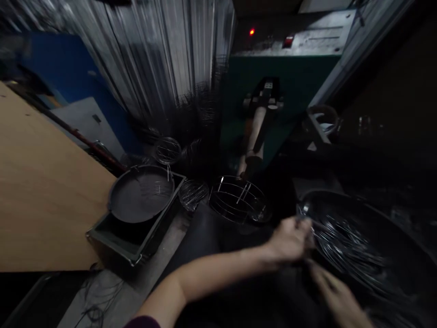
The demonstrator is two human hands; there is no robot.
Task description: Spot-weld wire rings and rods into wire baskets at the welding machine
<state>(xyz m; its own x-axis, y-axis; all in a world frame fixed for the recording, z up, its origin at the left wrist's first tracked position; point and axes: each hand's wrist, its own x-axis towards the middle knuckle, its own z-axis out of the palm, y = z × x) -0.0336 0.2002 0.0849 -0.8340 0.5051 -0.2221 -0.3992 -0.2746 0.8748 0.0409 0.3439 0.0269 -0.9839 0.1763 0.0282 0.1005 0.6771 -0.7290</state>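
My left hand [292,239] reaches across to the right, over dark-clad legs, to the near rim of a dark basin [406,228]. Its fingers are closed, and what they hold is too dim to make out. Just below it is my right hand [329,289], smeared by motion, its fingers mostly lost in shadow. Inside the basin lies a heap of shiny bent metal wires [351,250]. In front of the legs, a round wire frame with crossbars [235,198] sits beneath the arm of a green machine [293,123].
A red light [251,32] glows on the machine's panel. To the left, a round dark pan [139,196] rests on an open box [133,259]. Round wire pieces [193,195] lie beside it. A wooden board [44,191] stands far left, and loose wires [94,314] lie on the floor.
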